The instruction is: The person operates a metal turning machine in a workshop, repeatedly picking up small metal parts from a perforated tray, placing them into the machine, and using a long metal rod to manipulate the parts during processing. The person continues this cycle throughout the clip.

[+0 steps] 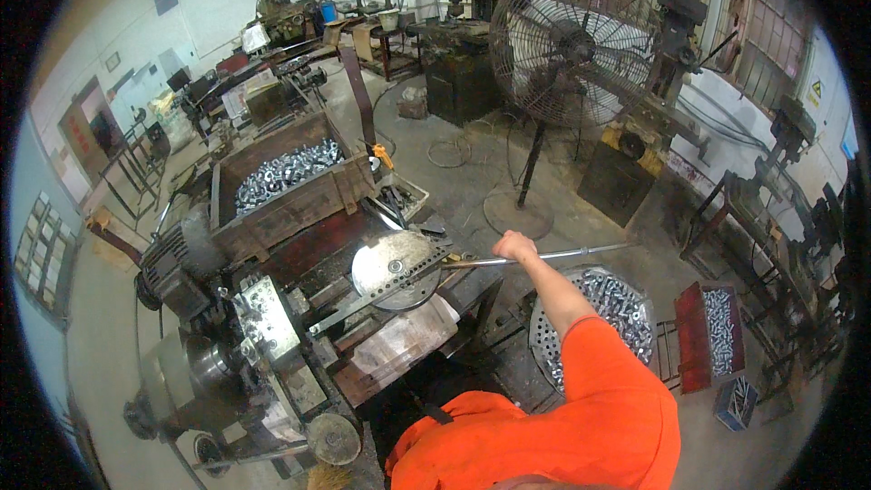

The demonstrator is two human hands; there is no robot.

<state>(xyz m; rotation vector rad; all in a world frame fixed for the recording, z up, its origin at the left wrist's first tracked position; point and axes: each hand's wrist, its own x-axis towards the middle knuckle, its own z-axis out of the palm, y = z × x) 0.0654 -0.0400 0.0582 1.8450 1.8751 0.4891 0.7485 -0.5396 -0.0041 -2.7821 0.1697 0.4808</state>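
Note:
My right hand (515, 247) is closed around a long metal lever (566, 255), with my bare forearm and orange sleeve reaching up to it from below. The lever runs roughly sideways. Its left end meets a round steel disc (374, 265) on the bench machine. Across that disc lies a flat bar (392, 289) with a row of holes. A worn, pale sheet (405, 341) covers the bench part nearest my body. My left hand is out of sight; only orange cloth shows on that side.
A wooden box (299, 206) of small shiny metal parts stands behind the disc. To my right are a round perforated basket (547, 342) of similar parts, a red crate (694, 336) and a small blue bin (733, 417). A large caged fan (573, 45) stands ahead. Motor machinery (186, 263) is at left.

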